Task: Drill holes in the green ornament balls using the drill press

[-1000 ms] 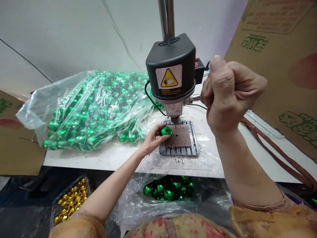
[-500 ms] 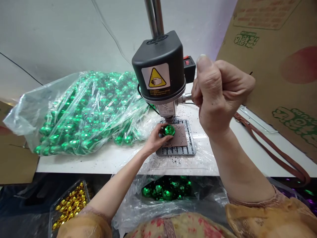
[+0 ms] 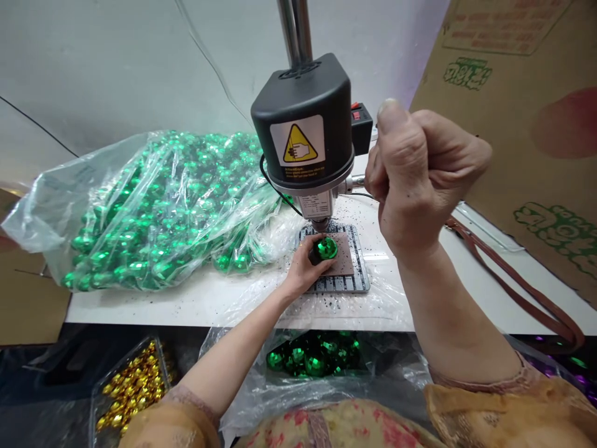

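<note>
Your left hand (image 3: 303,266) grasps a shiny green faceted ball (image 3: 327,248) between thumb and fingers, over a flat brown board (image 3: 344,266) on a grey slotted metal base (image 3: 362,277). Your right hand (image 3: 420,180) is clenched around the end of a silver metal lever (image 3: 357,182). Between and beyond your hands stands a black-housed drill press (image 3: 336,146); you cannot tell whether its bit touches the ball. Left of your left hand, a clear plastic bag of green balls (image 3: 158,211) lies on the white bench (image 3: 140,308). Right of your right hand are a brown strap (image 3: 508,283) and a printed cardboard box (image 3: 504,162). Below your left forearm sit small gold balls (image 3: 135,386).
</note>
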{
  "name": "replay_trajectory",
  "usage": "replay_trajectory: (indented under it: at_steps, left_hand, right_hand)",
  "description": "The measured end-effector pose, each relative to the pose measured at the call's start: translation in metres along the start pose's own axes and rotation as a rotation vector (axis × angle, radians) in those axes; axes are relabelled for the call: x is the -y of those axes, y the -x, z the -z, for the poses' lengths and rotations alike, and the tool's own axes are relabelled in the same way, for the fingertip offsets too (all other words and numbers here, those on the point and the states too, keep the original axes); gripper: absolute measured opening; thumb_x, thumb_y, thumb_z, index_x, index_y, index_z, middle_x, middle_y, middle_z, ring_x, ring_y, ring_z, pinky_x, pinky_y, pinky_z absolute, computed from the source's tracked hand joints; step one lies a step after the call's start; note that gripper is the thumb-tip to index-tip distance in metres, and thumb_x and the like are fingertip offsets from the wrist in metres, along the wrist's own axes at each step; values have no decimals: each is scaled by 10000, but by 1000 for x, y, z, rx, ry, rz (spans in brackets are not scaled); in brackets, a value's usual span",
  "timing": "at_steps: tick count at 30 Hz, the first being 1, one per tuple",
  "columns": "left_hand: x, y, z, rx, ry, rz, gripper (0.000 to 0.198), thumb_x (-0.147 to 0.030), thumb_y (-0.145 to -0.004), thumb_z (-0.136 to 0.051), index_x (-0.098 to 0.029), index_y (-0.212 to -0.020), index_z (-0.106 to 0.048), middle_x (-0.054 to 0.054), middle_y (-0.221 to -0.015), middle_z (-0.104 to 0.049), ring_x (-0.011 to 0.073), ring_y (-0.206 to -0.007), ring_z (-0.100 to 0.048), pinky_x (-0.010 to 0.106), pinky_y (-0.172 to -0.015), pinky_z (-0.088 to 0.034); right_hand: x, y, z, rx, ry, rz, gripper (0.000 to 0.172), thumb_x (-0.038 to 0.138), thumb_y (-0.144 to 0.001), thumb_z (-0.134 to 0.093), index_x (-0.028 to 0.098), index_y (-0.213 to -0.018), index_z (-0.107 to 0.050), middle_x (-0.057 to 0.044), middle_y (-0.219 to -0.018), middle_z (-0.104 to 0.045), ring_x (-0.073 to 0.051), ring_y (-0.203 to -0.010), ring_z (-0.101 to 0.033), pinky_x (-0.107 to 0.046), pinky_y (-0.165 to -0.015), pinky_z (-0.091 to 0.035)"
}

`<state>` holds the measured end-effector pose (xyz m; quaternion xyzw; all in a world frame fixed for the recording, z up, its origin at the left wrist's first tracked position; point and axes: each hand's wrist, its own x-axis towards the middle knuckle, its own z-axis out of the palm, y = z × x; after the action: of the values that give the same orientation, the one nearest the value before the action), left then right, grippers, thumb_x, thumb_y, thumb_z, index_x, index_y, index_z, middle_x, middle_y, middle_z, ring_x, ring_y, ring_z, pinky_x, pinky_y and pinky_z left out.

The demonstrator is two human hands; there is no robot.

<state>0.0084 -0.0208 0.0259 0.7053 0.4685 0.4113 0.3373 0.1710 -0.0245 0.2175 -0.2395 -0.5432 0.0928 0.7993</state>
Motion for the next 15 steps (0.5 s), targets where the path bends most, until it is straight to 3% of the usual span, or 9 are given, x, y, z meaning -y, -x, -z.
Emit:
replay_trajectory:
  at_steps: [15]
  left_hand:
    - [4, 3, -1, 24, 60, 12, 598, -373, -836, -826, -220, -1354, -569, 119, -1346, -662, 320, -1262, -627, 511, -1118, -481]
  right_hand:
    - [-12, 32, 10, -42, -41, 83, 535, 305, -981, -584, 201, -526, -323, 44, -477, -302, -67, -428, -322, -335, -489, -213]
